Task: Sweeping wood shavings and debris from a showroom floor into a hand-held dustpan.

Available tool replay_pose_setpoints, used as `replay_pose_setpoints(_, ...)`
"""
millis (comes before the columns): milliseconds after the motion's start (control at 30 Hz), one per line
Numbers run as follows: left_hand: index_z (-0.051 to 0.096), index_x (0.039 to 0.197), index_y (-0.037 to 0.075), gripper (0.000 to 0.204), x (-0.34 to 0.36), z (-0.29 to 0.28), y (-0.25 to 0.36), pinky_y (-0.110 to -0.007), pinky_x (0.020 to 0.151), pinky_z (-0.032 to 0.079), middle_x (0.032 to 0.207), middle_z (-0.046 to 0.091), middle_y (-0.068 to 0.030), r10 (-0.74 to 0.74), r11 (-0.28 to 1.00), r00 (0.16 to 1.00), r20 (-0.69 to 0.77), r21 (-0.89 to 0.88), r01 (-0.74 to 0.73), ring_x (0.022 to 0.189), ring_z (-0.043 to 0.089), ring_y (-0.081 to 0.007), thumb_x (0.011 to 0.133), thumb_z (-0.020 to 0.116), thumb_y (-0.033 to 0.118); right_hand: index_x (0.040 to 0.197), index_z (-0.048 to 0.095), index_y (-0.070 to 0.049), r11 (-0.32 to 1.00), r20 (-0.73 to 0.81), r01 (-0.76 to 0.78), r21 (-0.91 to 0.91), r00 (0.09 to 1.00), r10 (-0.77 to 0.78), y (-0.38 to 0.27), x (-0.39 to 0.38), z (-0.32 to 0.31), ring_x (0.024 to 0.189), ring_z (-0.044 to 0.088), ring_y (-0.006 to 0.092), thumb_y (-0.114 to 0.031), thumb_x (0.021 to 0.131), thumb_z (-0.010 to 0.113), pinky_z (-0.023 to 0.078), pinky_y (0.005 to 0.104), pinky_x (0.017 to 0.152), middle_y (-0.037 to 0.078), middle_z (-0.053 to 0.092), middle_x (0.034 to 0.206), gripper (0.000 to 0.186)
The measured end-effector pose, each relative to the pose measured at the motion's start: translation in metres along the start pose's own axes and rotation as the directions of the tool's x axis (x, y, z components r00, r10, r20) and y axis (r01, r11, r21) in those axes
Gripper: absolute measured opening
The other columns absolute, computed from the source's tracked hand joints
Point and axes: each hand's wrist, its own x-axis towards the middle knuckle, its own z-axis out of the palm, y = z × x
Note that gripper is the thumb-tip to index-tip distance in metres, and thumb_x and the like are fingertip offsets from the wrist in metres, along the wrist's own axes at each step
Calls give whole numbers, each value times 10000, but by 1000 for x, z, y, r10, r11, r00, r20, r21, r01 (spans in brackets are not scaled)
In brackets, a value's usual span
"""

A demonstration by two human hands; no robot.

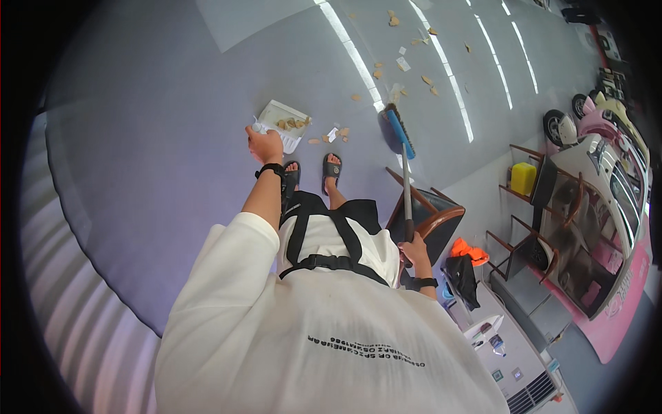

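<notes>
White plastic fills my left hand: the dustpan, held by its short handle with my fingers wrapped tight around it, its mouth tipped down onto the grey floor just ahead of my sandalled feet. A few tan paper scraps already lie inside the pan, and more are scattered just beside its lip and farther out across the floor.

My right hand is closed around the upper end of the broom's grey shaft, with the blue broom head resting on the floor to the right of the pan, near the loose scraps.

I judge the pan to be light and stiff, thin enough to flex at the lip, so the handle is the only sensible place to hold it; tilted too far, the scraps would slide straight back out. The broom should be light too, but long, so a grip high on the shaft gives reach and little force at the bristles. The scraps themselves look featherweight and likely to skitter.

A wooden chair stands close by my right side.
</notes>
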Motion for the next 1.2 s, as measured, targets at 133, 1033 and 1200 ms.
replay_pose_setpoints(133, 442, 1122, 36, 381, -4, 0, -12, -505, 845, 478, 1071, 585, -255, 43, 998, 999, -29, -35, -44, 986, 583, -447, 760, 552, 79, 1056, 524, 53, 953, -38, 167, -253, 983, -182, 37, -9, 13, 500, 597, 200, -10, 741, 600, 481, 329, 456, 135, 600, 680, 330)
replay_pose_setpoints(1033, 476, 1083, 49, 310, 108, -105, -118, -467, 828, 468, 1010, 623, -241, 599, 782, 648, 470, -169, -600, 999, 571, -464, 790, 569, 10, 877, 586, 62, 969, 36, 183, 166, 981, -191, -26, -55, 70, 472, 581, 181, -43, 728, 633, 461, 310, 442, 99, 593, 622, 188)
replay_pose_setpoints(1200, 480, 1078, 54, 357, 91, -107, -129, -470, 839, 462, 1018, 616, -245, 605, 762, 591, 534, -175, -623, 1017, 561, -465, 741, 544, -42, 940, 606, 107, 990, 55, 141, -23, 989, -139, -47, -84, 94, 611, 679, 299, -79, 694, 611, 533, 393, 583, 218, 660, 744, 308)
